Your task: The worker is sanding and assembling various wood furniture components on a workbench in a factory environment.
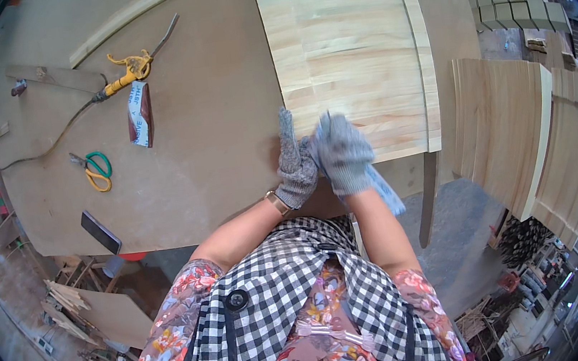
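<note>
A pale striped wooden panel (pixel 352 50) lies on the brown-topped table, its near-left corner close to my hands. My left hand (pixel 295 172), in a grey knit glove, rests at that corner with fingers stretched along the panel's left edge. Beside it my right hand (pixel 347 152), gloved alike and slightly blurred, is closed over the panel's near edge. From under its palm hangs a strip of sandpaper (pixel 387 194) with blue-and-white backing; the part inside the grip is hidden.
On the table (pixel 215 110) to the left lie a yellow air blow gun (pixel 131 71) with its hose, a folded sandpaper piece (pixel 140 116), scissors (pixel 98 173) and a phone (pixel 100 232). Stacked wooden panels (pixel 502 125) stand to the right, beyond a table leg (pixel 429 203).
</note>
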### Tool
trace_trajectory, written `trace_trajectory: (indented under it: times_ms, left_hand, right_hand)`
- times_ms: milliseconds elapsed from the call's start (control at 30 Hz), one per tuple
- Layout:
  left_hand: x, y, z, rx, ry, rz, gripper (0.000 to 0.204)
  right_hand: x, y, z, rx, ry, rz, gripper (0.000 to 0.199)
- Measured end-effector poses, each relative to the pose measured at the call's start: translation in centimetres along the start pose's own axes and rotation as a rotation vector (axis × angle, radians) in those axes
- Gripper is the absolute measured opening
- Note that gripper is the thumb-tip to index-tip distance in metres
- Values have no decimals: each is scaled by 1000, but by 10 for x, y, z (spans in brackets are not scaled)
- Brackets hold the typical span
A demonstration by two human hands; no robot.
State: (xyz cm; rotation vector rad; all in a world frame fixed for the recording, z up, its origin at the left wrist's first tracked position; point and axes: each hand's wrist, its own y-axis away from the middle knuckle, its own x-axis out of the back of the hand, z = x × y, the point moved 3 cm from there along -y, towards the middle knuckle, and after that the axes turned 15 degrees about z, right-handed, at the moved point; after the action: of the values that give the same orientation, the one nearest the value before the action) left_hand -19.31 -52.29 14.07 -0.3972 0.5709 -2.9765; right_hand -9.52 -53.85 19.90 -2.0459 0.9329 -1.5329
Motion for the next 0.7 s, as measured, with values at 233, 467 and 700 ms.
trace_trajectory:
  times_ms: [233, 467, 700]
  left_hand:
    - [-24, 4, 13, -102, 28, -91, 55]
    - [-17, 38, 30, -153, -20, -147, 56]
    - [-30, 36, 61, -180, 50, -254, 58]
  right_hand:
    - [-32, -112, 44, -20, 95, 210, 12]
    - [36, 27, 42, -110, 49, -30, 10]
    - [13, -151, 87, -54, 234, 233, 15]
